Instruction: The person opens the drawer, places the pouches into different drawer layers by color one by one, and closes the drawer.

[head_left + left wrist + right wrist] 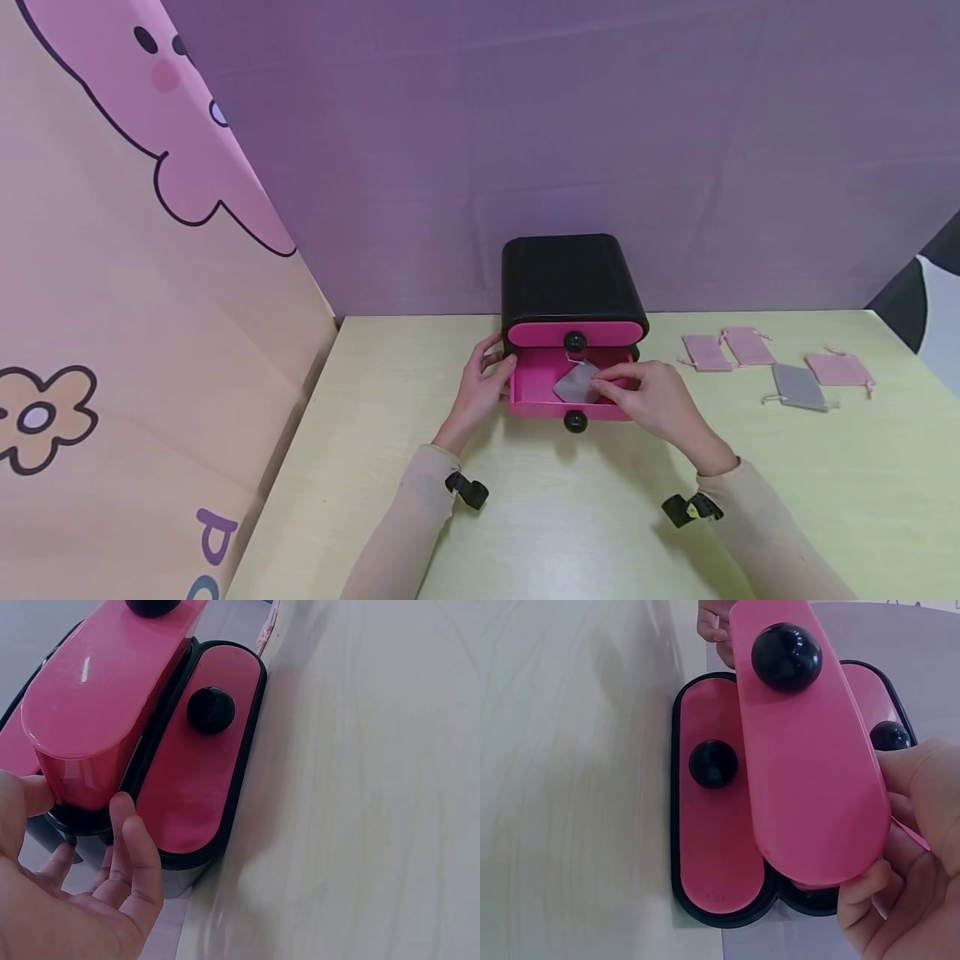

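A black cabinet (567,275) with pink drawers stands at the back of the table, its middle drawer (536,379) pulled out. Inside that drawer lies a grey drawstring pouch (573,385). My right hand (656,400) reaches over the drawer's right end and pinches the pouch between thumb and fingertips. In the right wrist view the drawer front hides the pouch. At the other end, my left hand (480,390) holds the drawer's side, thumb at the upper rim and index finger near its lower edge (124,814).
Several more pouches lie on the table at the right: pink ones (705,353) and another grey one (800,387). The top drawer (540,334) and the bottom drawer (716,832) are pushed in. Behind the cabinet hangs a purple cloth (600,150); a printed panel (165,333) borders the left.
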Demonstrator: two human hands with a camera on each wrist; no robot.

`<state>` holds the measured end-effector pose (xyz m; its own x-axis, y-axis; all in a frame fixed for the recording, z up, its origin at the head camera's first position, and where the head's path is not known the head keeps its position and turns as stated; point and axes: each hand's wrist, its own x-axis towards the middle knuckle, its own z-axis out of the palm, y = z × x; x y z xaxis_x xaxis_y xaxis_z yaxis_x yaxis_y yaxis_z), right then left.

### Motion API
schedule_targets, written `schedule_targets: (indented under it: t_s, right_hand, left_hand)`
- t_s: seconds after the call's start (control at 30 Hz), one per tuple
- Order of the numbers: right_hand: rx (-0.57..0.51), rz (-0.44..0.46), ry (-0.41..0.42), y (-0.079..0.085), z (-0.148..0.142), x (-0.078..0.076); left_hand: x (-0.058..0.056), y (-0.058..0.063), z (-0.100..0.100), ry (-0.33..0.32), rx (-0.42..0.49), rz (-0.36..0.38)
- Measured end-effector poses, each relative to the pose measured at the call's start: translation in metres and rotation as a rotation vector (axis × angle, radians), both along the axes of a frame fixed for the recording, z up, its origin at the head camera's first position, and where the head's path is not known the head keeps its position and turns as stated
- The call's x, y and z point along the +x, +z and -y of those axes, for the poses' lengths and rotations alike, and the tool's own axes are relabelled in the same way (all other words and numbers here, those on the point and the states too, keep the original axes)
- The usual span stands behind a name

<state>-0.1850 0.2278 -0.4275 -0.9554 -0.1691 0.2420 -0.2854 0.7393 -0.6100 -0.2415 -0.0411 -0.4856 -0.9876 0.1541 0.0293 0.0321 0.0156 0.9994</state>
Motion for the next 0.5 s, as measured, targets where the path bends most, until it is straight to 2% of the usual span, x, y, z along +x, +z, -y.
schedule_targets:
  t_s: [0.5]
  right_hand:
    - [-0.082, 0.008, -0.021, 0.0018, -0.0043, 0.0051]
  left_hand:
    - [-0.0003, 0.0000, 0.0008, -0.002, 0.001, 0.004]
